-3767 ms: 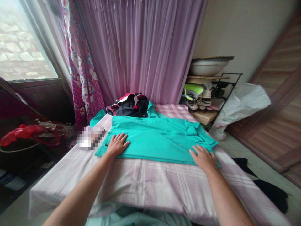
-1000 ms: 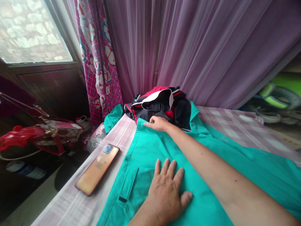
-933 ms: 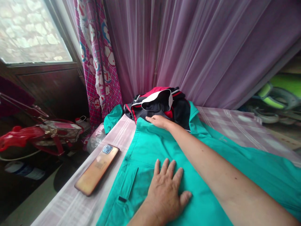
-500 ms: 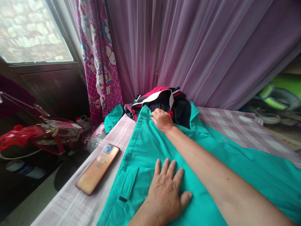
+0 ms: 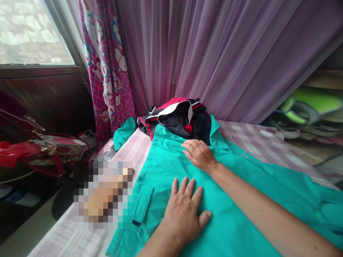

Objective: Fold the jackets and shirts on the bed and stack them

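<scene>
A teal garment (image 5: 225, 200) with a flapped pocket lies spread over the checked cloth. Flat on it near the pocket rests my left hand (image 5: 184, 210), fingers spread. My right hand (image 5: 199, 153) lies higher up on the same fabric, its fingers stretched out and slightly bent, gripping nothing. Just beyond the garment's far edge sits a bunched dark navy garment (image 5: 174, 119) with red and white trim. Part of it is covered by the teal cloth.
A phone (image 5: 107, 196), blurred out by blocks, lies on the checked cloth (image 5: 72, 228) at left. A bag (image 5: 61, 146) with red straps stands beyond the left edge. Purple curtains (image 5: 214, 53) hang behind, and shelves with shoes (image 5: 300, 110) are at right.
My right hand has let go of the teal garment's far corner and drawn back to the right over the fabric. My left hand still lies flat on it. The view has shifted slightly.
</scene>
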`<state>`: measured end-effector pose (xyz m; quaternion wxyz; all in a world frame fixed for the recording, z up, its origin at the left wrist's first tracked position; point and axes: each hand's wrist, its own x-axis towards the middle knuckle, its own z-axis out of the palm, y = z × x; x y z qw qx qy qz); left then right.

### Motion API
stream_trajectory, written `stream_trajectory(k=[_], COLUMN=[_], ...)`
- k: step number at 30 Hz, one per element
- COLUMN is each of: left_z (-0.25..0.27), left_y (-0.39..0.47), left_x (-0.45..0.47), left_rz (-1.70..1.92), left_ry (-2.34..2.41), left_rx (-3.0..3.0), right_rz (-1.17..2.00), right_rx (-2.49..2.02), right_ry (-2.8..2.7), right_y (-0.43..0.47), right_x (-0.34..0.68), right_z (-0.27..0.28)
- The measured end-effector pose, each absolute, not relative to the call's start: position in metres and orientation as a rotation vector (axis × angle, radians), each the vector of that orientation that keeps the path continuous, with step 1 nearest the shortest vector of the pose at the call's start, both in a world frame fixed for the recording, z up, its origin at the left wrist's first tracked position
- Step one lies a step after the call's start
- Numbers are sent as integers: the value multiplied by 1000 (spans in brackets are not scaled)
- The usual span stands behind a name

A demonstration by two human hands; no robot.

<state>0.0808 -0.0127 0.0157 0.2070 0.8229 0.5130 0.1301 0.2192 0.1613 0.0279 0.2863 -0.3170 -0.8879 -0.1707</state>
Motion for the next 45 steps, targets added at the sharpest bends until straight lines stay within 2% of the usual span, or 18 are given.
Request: stream_trajectory(k=[3, 9, 16, 22, 25, 33, 40, 45], left_z=[14, 8, 5, 1, 1, 2, 10, 11], left_y=[-12, -9, -8, -6, -5, -2, -2, -1], left_x=[81, 81, 81, 82, 82, 83, 86, 86], left_rz=[372, 344, 365, 385, 357, 312, 214, 207], left_ry=[1437, 1440, 1479, 1511, 1525, 1564, 1615, 1612], left_rx=[2310, 2388, 2464, 2540, 2572, 2636, 2640, 2646], right_rz=[-487, -371, -238, -142, -91, -21, 52, 318], right_rx=[-915, -1442, -1690, -1426, -1520, -1752, -1710, -1509], right_ry=[-2415, -2451, -2392, -2370, -2354, -2237, -2209, -2025], right_y=[151, 163, 142, 40, 11, 15, 13, 20], right_x=[275, 330, 308, 298, 308, 317, 316, 327], right_z=[9, -22, 8, 19, 3, -6, 1, -1])
